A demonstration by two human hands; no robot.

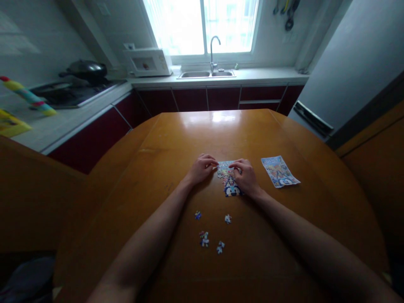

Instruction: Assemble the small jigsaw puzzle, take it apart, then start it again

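A partly assembled jigsaw puzzle [232,190] lies flat on the wooden table, its lower left part stepped and uneven. My left hand [202,169] rests at the puzzle's upper left edge, fingers bent and closed against it. From the right, my right hand [246,176] covers part of the puzzle, with thumb and forefinger closed on its upper area. Whether a single piece lies under those fingertips is hidden. Nearer to me are loose pieces: a blue one [198,215], a pale one [228,219], a small cluster [204,239] and another pale group [220,247].
A creased picture sheet [280,171] with a similar design lies right of the puzzle on the round-ended table [151,168]. Beyond stand a counter with a sink [195,75], a microwave [147,62] and a stove with a dark pan [85,69]. A fridge [353,63] is at right.
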